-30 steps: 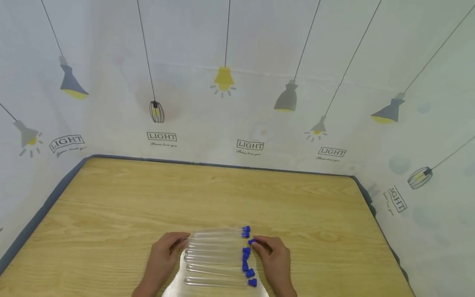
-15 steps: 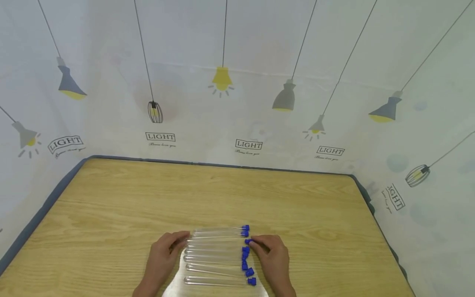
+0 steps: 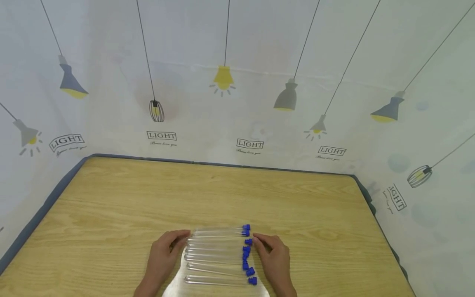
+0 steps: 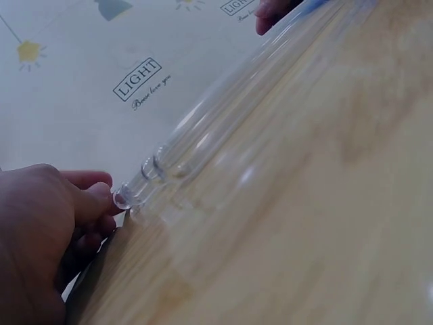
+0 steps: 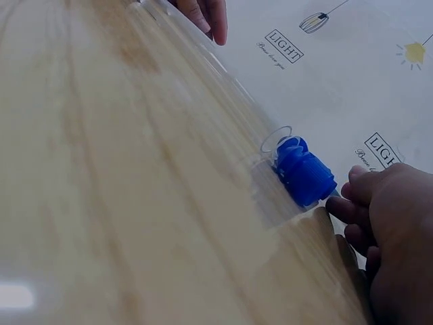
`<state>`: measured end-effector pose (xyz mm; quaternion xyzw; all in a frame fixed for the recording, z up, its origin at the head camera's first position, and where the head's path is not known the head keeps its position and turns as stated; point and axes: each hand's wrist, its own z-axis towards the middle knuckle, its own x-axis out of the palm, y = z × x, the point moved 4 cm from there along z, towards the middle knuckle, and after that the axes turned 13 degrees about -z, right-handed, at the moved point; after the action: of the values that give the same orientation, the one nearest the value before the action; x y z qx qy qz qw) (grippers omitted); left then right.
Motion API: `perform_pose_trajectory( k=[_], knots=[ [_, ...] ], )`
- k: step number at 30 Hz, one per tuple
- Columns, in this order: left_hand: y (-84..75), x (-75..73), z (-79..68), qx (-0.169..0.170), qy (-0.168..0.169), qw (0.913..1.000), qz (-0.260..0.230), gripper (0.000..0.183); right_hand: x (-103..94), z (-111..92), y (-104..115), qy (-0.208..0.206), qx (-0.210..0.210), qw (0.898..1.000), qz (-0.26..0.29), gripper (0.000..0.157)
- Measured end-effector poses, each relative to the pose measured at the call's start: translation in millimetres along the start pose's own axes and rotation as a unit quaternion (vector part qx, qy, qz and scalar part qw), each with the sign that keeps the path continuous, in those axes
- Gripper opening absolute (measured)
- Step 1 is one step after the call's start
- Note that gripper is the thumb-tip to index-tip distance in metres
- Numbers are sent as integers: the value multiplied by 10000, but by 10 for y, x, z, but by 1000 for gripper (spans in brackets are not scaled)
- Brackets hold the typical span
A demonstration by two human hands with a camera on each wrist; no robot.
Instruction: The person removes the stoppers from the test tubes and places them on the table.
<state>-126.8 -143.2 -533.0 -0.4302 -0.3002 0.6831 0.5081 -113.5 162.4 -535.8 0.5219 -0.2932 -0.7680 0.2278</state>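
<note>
Tubes (image 3: pixel 215 250) btwn L hand (image 3: pixel 164 252) & R hand (image 3: pixel 273 255), caps (image 3: pixel 246 249) nr R.

The caps (image 3: pixel 246 249) are coloured a strong blue; the tubes (image 3: pixel 217 282) are seen as clear; the tabletop (image 3: pixel 208 189) is patterned with tan wood grain; the pale backdrop (image 3: pixel 193 41) is printed with yellow, grey and slate-blue lamps (image 3: pixel 224 75) and boxed dark lettering (image 3: pixel 161 135).

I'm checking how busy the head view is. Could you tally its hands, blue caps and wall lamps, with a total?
Hands: 2
Blue caps: at least 7; the middle ones run together
Printed lamps: 8
Total: at least 17
</note>
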Motion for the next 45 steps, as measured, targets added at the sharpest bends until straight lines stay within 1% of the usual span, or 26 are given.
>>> perform_pose_trajectory(
  k=[3,7,10,12,15,18,27,34,41,45],
  knots=[
    [-13,2,25,0,-124,9999,72,20,9,19,7,3,213,9997,-123,10],
    [-44,29,55,-86,-416,9990,157,17,57,34,7,7,677,9971,-344,11],
    [-67,78,61,-113,-494,9982,308,11,94,34,21,-30,903,9945,-539,14],
    [-74,109,64,-142,-505,9976,445,5,110,33,36,-85,958,9931,-668,15],
    [-50,136,63,-302,-515,9961,649,4,122,33,60,-130,940,9919,-844,15],
    [-27,138,59,-444,-549,9951,695,5,130,30,75,-86,894,9914,-953,15],
    [-43,136,62,-201,-494,9956,770,9,121,24,106,-43,667,9913,-1136,14],
    [-1,119,34,-392,-486,9950,777,9,136,11,105,53,636,9919,-1103,14],
    [-24,110,24,-309,-492,9959,693,9,122,10,132,16,563,9926,-1079,12],
    [-45,107,28,-365,-491,9959,665,8,118,8,145,13,554,9922,-1114,12]
  ],
)
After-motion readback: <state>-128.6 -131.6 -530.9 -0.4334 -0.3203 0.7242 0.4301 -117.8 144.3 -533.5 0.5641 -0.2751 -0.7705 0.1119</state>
